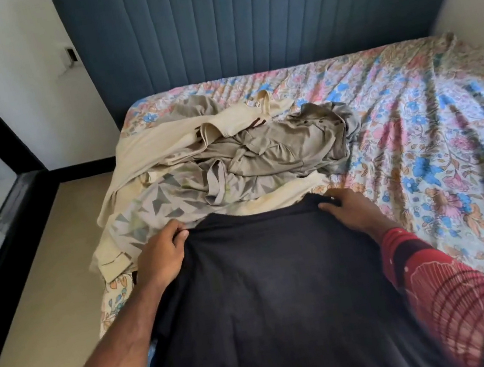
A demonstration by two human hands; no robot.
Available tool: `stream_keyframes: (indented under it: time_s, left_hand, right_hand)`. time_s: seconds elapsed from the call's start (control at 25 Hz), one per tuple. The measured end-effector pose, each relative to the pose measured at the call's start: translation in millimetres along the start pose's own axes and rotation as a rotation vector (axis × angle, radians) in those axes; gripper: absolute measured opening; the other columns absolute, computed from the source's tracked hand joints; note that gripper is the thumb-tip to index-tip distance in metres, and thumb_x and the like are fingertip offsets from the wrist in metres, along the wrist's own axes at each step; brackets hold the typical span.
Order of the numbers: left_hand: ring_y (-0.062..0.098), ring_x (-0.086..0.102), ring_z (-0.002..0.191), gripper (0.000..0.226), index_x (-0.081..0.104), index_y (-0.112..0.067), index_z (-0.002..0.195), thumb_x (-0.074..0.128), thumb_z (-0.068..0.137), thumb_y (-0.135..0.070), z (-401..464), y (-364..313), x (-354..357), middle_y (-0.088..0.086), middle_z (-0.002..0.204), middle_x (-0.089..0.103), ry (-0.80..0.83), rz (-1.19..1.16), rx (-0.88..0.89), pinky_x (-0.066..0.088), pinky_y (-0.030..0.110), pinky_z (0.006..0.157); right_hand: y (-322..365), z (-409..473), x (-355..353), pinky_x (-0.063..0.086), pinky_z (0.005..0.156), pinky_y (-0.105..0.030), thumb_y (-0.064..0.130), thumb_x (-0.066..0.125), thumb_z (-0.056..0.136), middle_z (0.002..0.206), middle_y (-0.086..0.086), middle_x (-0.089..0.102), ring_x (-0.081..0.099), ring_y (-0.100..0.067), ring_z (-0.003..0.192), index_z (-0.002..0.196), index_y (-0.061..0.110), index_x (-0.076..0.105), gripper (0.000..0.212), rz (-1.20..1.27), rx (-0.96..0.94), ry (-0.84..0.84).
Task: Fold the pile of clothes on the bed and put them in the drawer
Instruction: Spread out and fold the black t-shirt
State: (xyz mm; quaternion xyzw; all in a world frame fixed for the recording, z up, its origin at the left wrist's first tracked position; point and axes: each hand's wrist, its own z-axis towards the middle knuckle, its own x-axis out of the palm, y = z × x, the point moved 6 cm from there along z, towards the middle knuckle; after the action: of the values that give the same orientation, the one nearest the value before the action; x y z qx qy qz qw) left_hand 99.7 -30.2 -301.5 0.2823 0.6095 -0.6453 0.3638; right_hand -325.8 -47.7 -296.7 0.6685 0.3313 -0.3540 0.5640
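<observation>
The dark garment (271, 290) lies on the bed (418, 137), long axis running near to far. Left hand (162, 251) and right hand (351, 210) each pinch a far corner, equally close; the unfolded pile (223, 154) sits just beyond.

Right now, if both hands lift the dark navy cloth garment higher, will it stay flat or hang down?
The dark navy cloth garment will probably hang down: it already drapes softly between the left hand and right hand. It looks thin, so likely light. The middle may sag, since each grip holds only a top corner.
</observation>
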Motion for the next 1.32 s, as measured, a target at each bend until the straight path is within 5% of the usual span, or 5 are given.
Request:
stream_keyframes:
  time_s: [0.4,0.72,0.92,1.16,1.32]
  left_hand:
    - [0.031,0.069,0.083,0.043,0.072,-0.016,0.081,0.075,0.082,-0.058,-33,41,-46,0.009,0.083,0.074,0.202,0.004,-0.366,0.050,0.036,0.073]
    - [0.025,0.062,0.078,0.037,0.070,-0.004,0.100,0.066,0.097,-0.041,-51,47,-68,0.024,0.100,0.072,0.212,-0.469,-0.495,0.047,0.032,0.068]
    - [0.027,0.060,0.093,0.039,0.072,-0.008,0.101,0.085,0.080,-0.039,-88,77,-81,0.011,0.100,0.069,0.329,-0.263,-0.717,0.043,0.036,0.073]
    - [0.032,0.063,0.104,0.010,0.058,-0.018,0.092,0.064,0.100,-0.020,-86,74,-85,0.012,0.108,0.065,-0.058,-0.833,-0.700,0.050,0.060,0.092]
    - [0.029,0.069,0.097,0.050,0.066,-0.012,0.114,0.088,0.076,-0.035,-106,100,-63,0.014,0.112,0.070,-0.040,-0.801,-0.859,0.058,0.047,0.080]
  right_hand:
    - [-50,-40,-67,0.052,0.080,-0.035,0.057,0.089,0.058,0.099,-0.009,0.072,0.066,-0.026,0.090,0.104,0.008,0.075,0.069,-0.009,0.335,0.648]
    - [-92,-59,-95,0.057,0.071,-0.038,0.057,0.071,0.090,0.090,-0.015,0.073,0.070,-0.030,0.081,0.092,0.004,0.071,0.053,0.372,0.234,0.031]
    - [-104,-88,-84,0.053,0.071,-0.035,0.046,0.085,0.067,0.095,-0.017,0.075,0.067,-0.024,0.081,0.106,0.003,0.073,0.059,0.609,0.327,0.342]
    - [-114,-91,-71,0.057,0.065,-0.036,0.033,0.076,0.090,0.116,-0.011,0.066,0.066,-0.031,0.102,0.113,0.020,0.057,0.032,0.827,0.424,-0.435]
    - [-113,-102,-58,0.061,0.085,-0.054,0.051,0.084,0.079,0.121,-0.009,0.059,0.064,-0.031,0.106,0.129,0.019,0.042,0.073,0.688,0.489,-0.082]
